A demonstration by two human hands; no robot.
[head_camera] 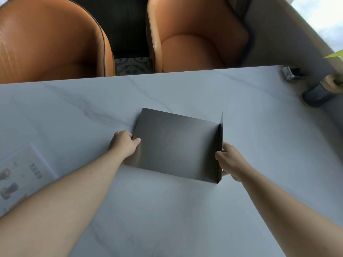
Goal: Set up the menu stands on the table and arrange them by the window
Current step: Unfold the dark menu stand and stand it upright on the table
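A dark grey menu stand [176, 145] lies in the middle of the white marble table [185, 210], its large panel flat and its short flap standing upright along the right side. My left hand [124, 143] grips the panel's left edge, thumb on top. My right hand [229, 160] holds the upright flap near its front end, fingers behind it and thumb in front. A printed menu sheet [22, 175] with pictures lies flat at the table's left edge, beside my left forearm.
Two orange leather chairs [52, 39] [194, 38] stand across the table. At the far right, by the window [323, 13], stand a dark cylindrical vase [317, 95] with a green leaf and a small metal object [291, 74].
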